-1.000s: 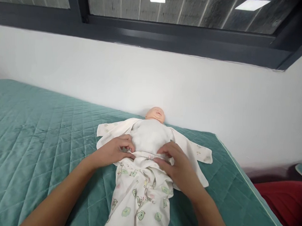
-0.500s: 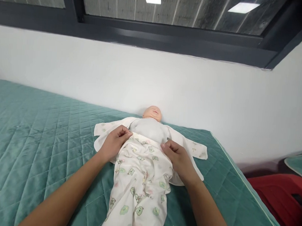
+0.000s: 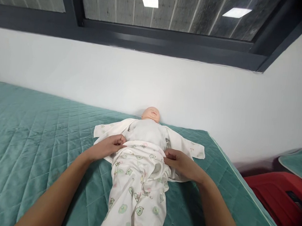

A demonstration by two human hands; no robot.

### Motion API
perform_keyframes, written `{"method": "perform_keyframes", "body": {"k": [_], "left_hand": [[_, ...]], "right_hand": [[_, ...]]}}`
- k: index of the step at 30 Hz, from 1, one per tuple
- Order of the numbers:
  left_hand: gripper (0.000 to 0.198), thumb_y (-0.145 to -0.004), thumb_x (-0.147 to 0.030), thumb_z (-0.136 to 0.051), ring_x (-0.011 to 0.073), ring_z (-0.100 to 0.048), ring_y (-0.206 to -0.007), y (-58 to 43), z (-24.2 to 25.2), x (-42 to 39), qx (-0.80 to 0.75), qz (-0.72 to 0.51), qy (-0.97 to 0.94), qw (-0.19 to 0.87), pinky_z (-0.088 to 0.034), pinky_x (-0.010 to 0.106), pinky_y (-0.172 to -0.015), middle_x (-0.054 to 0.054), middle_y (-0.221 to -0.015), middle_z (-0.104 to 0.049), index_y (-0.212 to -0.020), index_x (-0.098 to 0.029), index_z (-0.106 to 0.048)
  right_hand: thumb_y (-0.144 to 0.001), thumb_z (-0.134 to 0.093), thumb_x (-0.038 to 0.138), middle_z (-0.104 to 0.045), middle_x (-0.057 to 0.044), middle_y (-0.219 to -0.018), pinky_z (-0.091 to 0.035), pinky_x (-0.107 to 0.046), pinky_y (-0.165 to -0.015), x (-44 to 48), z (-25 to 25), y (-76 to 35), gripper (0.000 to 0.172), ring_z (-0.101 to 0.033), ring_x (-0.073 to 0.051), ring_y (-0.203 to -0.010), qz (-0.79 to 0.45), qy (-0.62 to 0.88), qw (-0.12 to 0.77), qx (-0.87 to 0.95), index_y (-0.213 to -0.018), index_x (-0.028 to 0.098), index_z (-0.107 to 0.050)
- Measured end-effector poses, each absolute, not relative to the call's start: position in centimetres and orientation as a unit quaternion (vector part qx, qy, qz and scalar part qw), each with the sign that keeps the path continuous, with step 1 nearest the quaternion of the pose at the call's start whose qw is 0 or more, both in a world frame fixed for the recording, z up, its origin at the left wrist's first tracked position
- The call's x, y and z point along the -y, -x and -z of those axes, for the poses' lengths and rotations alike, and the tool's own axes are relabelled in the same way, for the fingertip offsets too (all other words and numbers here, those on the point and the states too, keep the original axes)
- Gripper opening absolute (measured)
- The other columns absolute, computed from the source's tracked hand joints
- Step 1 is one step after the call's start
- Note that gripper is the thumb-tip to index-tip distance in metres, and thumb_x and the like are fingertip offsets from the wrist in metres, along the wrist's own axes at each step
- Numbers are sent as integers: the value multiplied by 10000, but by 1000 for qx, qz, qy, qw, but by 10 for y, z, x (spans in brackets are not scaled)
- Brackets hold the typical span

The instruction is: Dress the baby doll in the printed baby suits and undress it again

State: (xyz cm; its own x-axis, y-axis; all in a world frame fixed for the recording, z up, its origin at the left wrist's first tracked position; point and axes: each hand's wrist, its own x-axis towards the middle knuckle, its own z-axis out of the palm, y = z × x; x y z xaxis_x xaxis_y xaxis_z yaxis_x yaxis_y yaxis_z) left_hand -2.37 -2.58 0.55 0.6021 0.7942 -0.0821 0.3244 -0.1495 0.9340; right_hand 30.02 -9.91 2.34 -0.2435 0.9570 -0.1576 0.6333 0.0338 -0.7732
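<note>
A baby doll (image 3: pixel 151 114) lies on its back, head toward the wall. White pants (image 3: pixel 138 193) with green animal prints cover its legs up to the waist. A white printed baby shirt (image 3: pixel 180 140) is spread open at both sides, sleeves outward, baring the pale cloth torso (image 3: pixel 148 130). My left hand (image 3: pixel 109 146) pinches the pants' waistband at the left side. At the right side my right hand (image 3: pixel 176 161) is also closed on the waistband, fingertips partly tucked out of sight. The waistband is folded and bunched between the hands.
The doll rests on a green quilted bedspread (image 3: pixel 43 134), whose edge runs down the right. A white wall (image 3: pixel 132 78) and a dark window frame (image 3: pixel 144 42) stand behind. Beyond the right edge is a red plastic object (image 3: pixel 270 190).
Both hands have moved slightly down toward the legs, and the waistband sits lower, showing more of the torso. A fold has opened near the right hand. The view has shifted a little.
</note>
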Motion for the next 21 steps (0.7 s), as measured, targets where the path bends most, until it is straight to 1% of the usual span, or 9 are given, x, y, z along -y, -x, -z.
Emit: {"method": "perform_keyframes", "body": {"k": [3, 5, 7, 9, 12, 14, 16, 18, 21], "left_hand": [[241, -838, -426, -584, 117, -410, -668, 25, -12, 27, -356, -187, -735, 546, -302, 226, -596, -29, -744, -492, -846, -187, -547], [243, -832, -429, -582, 116, -403, -647, 25, -13, 28, -350, -178, -738, 549, -299, 227, -582, -34, -711, -472, -820, -191, -532], [262, -836, -448, -576, 116, -417, -634, 26, -12, 29, -358, -186, -739, 539, -316, 226, -577, -34, -697, -476, -809, -193, -526], [279, -841, -470, -571, 115, -442, -619, 25, -8, 29, -380, -224, -729, 523, -342, 224, -572, -36, -690, -486, -812, -196, -528], [288, -845, -486, -568, 110, -460, -597, 22, 0, 30, -413, -318, -698, 491, -368, 223, -560, -43, -683, -477, -814, -203, -525], [286, -845, -485, -569, 110, -463, -592, 18, 4, 30, -426, -368, -681, 468, -379, 224, -560, -47, -671, -472, -806, -206, -518], [287, -840, -487, -571, 114, -474, -584, 15, 6, 30, -440, -382, -670, 461, -386, 226, -555, -48, -651, -483, -799, -209, -515], [294, -819, -492, -587, 113, -472, -549, 13, 7, 29, -456, -372, -656, 473, -369, 223, -518, -51, -621, -487, -786, -209, -518], [285, -766, -470, -624, 104, -455, -505, 13, 9, 26, -461, -338, -631, 525, -332, 213, -472, -53, -600, -491, -766, -201, -531]], "right_hand": [[-842, -518, 339, -431, 54, -655, -256, -242, -572, 99, -23, -294, 165, -368, -112, -624, -325, 609, 187, 699, -751, 204, -493], [-827, -514, 289, -470, 48, -656, -261, -247, -579, 99, -23, -288, 102, -392, -118, -621, -262, 648, 165, 696, -763, 211, -497], [-822, -502, 249, -506, 42, -660, -256, -253, -585, 98, -22, -283, 26, -414, -126, -611, -205, 681, 149, 687, -822, 224, -509], [-829, -473, 220, -534, 34, -673, -246, -258, -588, 97, -20, -280, 75, -437, -137, -612, -164, 703, 145, 677, -891, 241, -509], [-843, -429, 200, -567, 13, -714, -240, -267, -593, 95, -19, -277, 81, -467, -158, -651, -121, 722, 148, 665, -882, 247, -483], [-842, -415, 191, -579, 3, -738, -253, -269, -598, 95, -19, -277, 69, -482, -166, -672, -123, 723, 156, 662, -851, 241, -462], [-832, -420, 182, -585, -1, -751, -276, -269, -608, 95, -19, -277, 60, -495, -168, -678, -148, 717, 170, 660, -842, 236, -445], [-813, -431, 170, -589, 0, -760, -300, -269, -621, 95, -17, -278, 68, -505, -166, -681, -175, 709, 186, 657, -841, 232, -436], [-763, -467, 158, -589, 8, -766, -324, -269, -638, 93, -13, -280, 115, -516, -164, -696, -203, 704, 212, 647, -852, 229, -451]]}}
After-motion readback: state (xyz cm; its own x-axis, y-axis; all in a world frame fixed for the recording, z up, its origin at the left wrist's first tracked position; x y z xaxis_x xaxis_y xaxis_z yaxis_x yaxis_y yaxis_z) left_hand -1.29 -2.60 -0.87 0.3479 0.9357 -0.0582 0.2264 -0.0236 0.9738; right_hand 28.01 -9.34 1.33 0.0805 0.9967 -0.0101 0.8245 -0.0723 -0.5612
